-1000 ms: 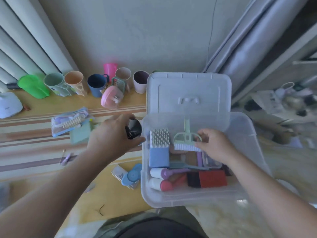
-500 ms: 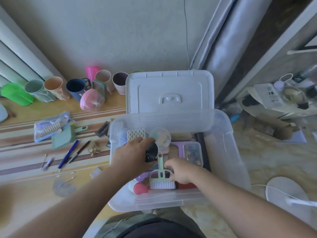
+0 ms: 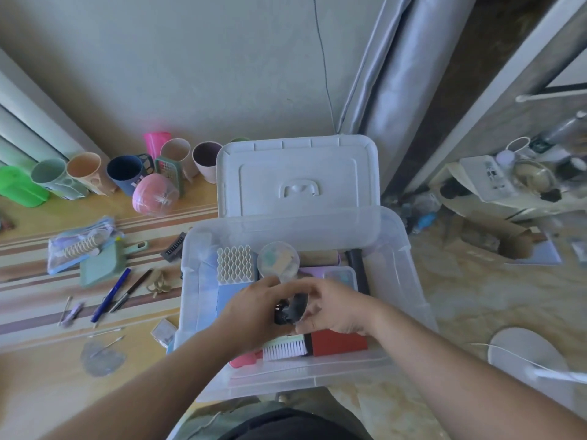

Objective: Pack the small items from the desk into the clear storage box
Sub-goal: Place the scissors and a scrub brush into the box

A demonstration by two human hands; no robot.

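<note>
Over the clear storage box [image 3: 409, 268], we log 1 small black item [image 3: 287, 309] pinched between fingers of our left hand [image 3: 254, 312] and right hand [image 3: 336, 308], liable to slip onto the crowded contents if either grip loosens early.

A grey curtain [image 3: 409, 90] hangs right of a thin wall cable [image 3: 324, 65].

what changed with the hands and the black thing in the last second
The left hand carried the small black item from above the desk to over the clear storage box. The right hand let go of the green brush, which now lies in the box, and joined the grip. The lid stayed open.
</note>
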